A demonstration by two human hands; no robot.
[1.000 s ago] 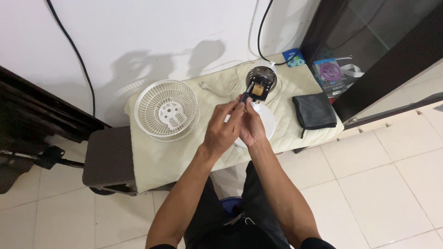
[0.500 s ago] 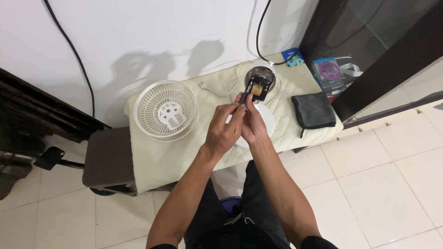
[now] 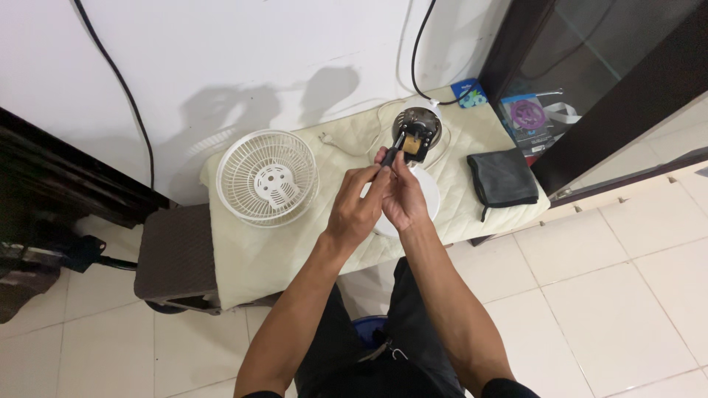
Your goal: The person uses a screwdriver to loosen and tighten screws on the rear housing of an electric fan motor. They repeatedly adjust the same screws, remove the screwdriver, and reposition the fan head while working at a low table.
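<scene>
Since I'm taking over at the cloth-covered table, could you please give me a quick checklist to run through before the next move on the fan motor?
1. Both hands on the work: left hand and right hand meet just below the fan motor: ok.
2. Thin dark tool reaches the motor: ok.
3. What the tool tip engages: cannot tell.
4. White fan grille lies flat, apart from the hands: ok.
5. Black pouch clear of the hands: ok.
6. White power plug lies loose on the cloth: ok.

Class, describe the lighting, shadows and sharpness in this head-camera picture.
Head view: soft, even indoor light; grey shadows of the fan grille and the hands fall on the white wall; both hands, left and right, look sharp; straight edges bow slightly towards the corners.
</scene>
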